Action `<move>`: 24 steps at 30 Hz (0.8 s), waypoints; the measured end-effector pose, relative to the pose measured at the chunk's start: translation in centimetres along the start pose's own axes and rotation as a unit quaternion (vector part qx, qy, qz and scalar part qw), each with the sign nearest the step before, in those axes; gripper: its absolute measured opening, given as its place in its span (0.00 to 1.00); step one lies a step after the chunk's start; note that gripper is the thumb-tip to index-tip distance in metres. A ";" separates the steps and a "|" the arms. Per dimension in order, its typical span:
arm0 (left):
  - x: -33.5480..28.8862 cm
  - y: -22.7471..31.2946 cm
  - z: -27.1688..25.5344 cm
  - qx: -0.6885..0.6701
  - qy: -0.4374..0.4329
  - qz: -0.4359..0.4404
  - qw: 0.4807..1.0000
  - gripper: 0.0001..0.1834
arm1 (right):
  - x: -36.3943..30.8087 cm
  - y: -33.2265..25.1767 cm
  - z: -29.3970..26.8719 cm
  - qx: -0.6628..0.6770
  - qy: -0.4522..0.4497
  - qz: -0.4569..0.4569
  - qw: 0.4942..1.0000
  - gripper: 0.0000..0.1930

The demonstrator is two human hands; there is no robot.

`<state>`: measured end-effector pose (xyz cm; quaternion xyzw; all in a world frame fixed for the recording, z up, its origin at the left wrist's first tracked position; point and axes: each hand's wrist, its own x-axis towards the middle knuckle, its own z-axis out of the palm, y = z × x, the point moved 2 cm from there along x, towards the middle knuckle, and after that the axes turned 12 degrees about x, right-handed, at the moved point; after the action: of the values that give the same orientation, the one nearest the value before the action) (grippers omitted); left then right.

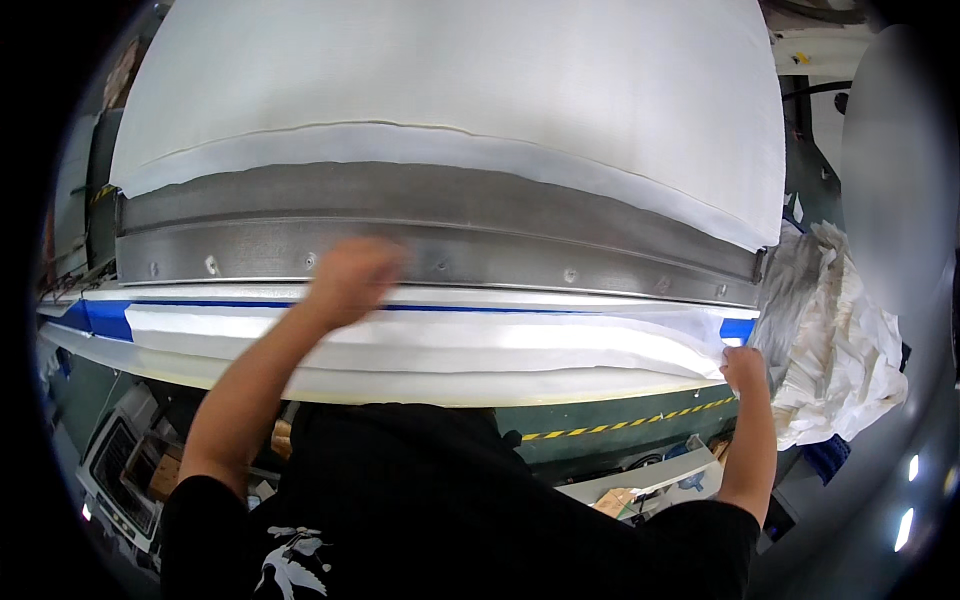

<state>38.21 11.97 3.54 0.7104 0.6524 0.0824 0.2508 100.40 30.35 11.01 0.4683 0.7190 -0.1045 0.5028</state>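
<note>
A long strip of white fabric (420,340) lies lengthwise along the near edge of the bench, over a blue band (108,320) that shows at its left end. My right hand (742,368) is closed at the strip's right end, pinching the edge of the fabric. Further left, my left hand (355,280) hovers in front of a dark grey metal bar (440,240); motion blurs its fingers, so I cannot make out whether it holds anything. Behind the bar, a broad white cloth sheet (450,70) spreads away, its near edge uneven.
Crumpled white fabric (830,340) hangs in a heap at the right. Below the bench, a yellow-black striped line (630,422) marks the green floor. A white shelf (650,470) and a white-framed unit (120,460) stand near my body.
</note>
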 end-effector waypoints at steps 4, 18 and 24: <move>3.7 10.4 4.4 -0.137 -0.035 0.142 0.980 0.13 | -1.8 -1.8 0.4 0.028 0.042 -0.061 0.997 0.08; 9.2 18.0 11.8 -0.236 -0.460 0.134 0.845 0.46 | -5.1 -11.6 -4.5 0.263 -0.019 -0.145 0.954 0.18; 7.4 14.6 9.0 -0.191 -0.479 0.083 0.853 0.44 | 0.2 -15.5 -4.8 0.321 -0.183 -0.170 0.913 0.30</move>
<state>56.12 16.59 0.95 0.6510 0.3618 -0.1244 0.6556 85.34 25.10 8.20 0.4482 0.6105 -0.4977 0.4227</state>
